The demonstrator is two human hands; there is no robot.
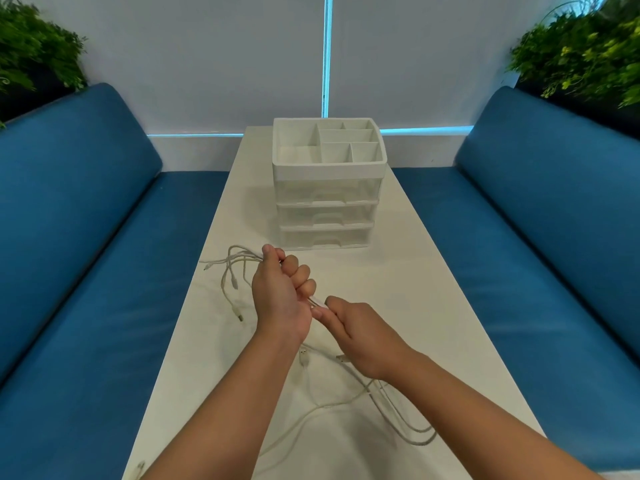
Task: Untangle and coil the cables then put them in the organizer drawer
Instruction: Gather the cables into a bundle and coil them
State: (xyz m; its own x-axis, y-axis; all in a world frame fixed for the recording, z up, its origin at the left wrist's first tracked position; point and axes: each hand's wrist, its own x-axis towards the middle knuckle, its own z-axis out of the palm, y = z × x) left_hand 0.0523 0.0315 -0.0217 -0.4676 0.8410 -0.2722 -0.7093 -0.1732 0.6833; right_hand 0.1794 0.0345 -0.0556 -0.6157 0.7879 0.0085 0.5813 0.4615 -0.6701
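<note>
Several white cables lie tangled on the white table. My left hand grips a bundle of them above the table, and loose plug ends fan out to its left. My right hand pinches the same bundle just below the left fist. More cable loops across the table under my right forearm. The white organizer stands at the far middle of the table, with three clear drawers, all closed, and a divided tray on top.
Blue cushioned benches run along both sides of the table. Green plants stand in the back corners. A plug end hangs at the near left table edge.
</note>
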